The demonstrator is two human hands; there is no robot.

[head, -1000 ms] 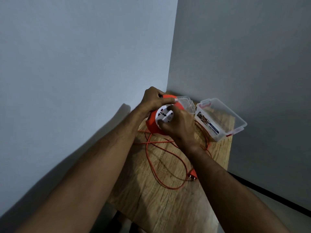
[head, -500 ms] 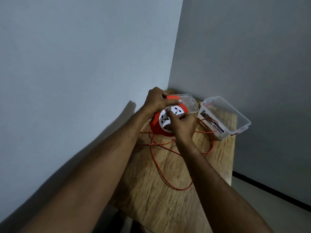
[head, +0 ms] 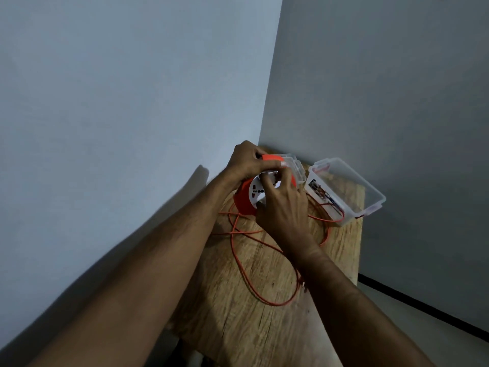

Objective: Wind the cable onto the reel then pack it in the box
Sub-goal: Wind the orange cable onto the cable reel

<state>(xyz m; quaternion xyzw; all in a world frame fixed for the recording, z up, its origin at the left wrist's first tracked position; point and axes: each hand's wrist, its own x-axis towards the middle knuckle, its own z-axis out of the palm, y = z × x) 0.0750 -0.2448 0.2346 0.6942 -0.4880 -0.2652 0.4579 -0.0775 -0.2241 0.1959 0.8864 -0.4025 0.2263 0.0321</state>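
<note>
Head view: my left hand grips the round orange plastic reel, my right hand pinches its white hub, thin orange cable mostly unwound on the wooden table, clear plastic box open, unpacked.

On the table, the reel stands at the far corner, toward 12 o'clock. At its 3 o'clock sits the box, its lid lying between them. Loops of cable spread at the reel's 6 o'clock. The left hand sits over the reel's top, the right hand in front of it
</note>
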